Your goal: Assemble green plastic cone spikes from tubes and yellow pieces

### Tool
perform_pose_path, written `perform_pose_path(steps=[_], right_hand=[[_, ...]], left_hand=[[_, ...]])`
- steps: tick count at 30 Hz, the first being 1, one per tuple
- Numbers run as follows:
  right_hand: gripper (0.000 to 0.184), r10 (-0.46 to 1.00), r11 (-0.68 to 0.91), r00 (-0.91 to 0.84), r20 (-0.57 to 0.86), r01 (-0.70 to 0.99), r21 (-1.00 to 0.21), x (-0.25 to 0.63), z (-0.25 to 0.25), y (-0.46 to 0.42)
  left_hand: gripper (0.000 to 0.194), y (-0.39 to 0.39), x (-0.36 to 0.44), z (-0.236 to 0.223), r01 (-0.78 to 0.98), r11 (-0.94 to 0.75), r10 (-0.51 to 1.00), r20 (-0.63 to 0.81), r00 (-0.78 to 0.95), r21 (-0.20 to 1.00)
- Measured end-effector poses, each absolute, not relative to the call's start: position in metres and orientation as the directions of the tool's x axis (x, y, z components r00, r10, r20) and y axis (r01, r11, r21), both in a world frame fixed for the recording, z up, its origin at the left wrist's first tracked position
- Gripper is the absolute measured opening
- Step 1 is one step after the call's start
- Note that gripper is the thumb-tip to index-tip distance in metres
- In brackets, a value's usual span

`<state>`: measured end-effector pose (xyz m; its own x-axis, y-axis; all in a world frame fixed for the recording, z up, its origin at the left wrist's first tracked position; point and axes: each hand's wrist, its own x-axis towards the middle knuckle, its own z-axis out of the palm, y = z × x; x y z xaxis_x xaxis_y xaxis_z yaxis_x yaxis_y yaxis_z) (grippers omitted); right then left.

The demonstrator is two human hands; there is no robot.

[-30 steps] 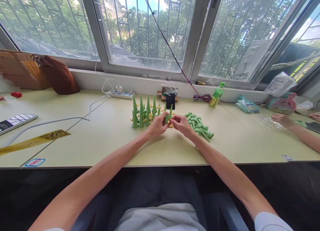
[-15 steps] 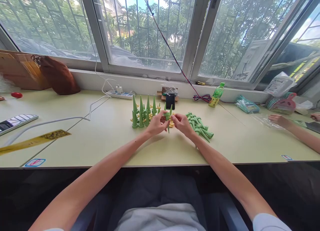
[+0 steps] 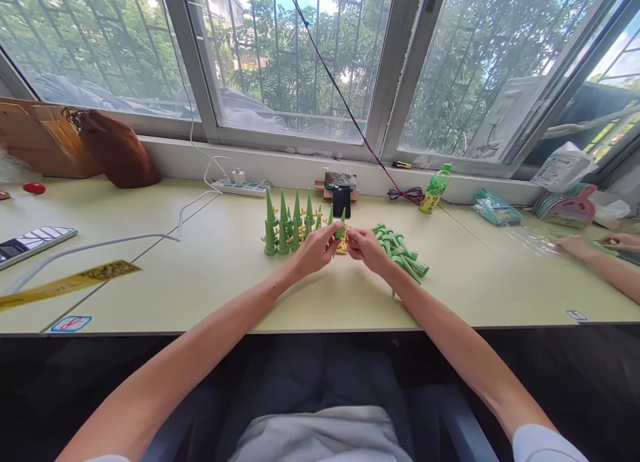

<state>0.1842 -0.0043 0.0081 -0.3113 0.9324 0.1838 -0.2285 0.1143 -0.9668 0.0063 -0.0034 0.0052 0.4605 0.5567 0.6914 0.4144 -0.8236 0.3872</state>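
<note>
My left hand (image 3: 319, 249) is closed in a pinch around a green plastic cone (image 3: 340, 233), held just above the table. Close beside it my right hand (image 3: 367, 246) has its thumb and fingers pressed together at the cone's side; what they hold is too small to make out. Small yellow pieces (image 3: 343, 248) lie behind and between the hands. To the left stand rows of upright green cones (image 3: 271, 239), stacked in pairs, with yellow bits sticking out at their sides. A loose pile of green cones (image 3: 411, 265) lies right of my right hand.
Behind the cones are a black phone-like object (image 3: 341, 202) and a power strip (image 3: 243, 189). A green-capped bottle (image 3: 435, 190) stands near the sill. A white cable (image 3: 125, 238) and yellow tape strip (image 3: 75, 283) are at left. Another person's hand (image 3: 575, 247) works at right.
The cone in my left hand has turned, its downward-pointing tip no longer showing below my fingers. My hands stay close together. The other person's hands have shifted at the far right.
</note>
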Motion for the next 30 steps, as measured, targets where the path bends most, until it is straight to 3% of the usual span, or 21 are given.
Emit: perform_pose_path(steps=[5, 13, 24, 30], right_hand=[[0.048, 0.909, -0.032, -0.405, 0.099, -0.304, -0.952, 0.1852, 0.0116, -0.0062], [0.047, 0.94, 0.03, -0.324, 0.108, -0.237, -0.971, 0.1779, 0.0066, -0.0064], [0.048, 0.929, 0.013, -0.358, 0.092, -0.216, -0.976, 0.1791, 0.0071, -0.0065], [0.052, 0.92, 0.096, -0.356, 0.163, -0.197, -0.976, 0.1767, 0.0021, -0.005]], left_hand=[[0.032, -0.0021, 0.0063, 0.0029, 0.391, -0.821, 0.565, 0.682, 0.463, 0.415], [0.013, -0.0057, 0.0073, 0.0062, 0.338, -0.719, 0.693, 0.592, 0.412, 0.607], [0.024, -0.0045, 0.0088, 0.0078, 0.107, -0.595, 0.757, 0.51, 0.41, 0.797], [0.038, -0.0033, 0.0105, 0.0094, -0.032, -0.443, 0.821, 0.42, 0.387, 0.896]])
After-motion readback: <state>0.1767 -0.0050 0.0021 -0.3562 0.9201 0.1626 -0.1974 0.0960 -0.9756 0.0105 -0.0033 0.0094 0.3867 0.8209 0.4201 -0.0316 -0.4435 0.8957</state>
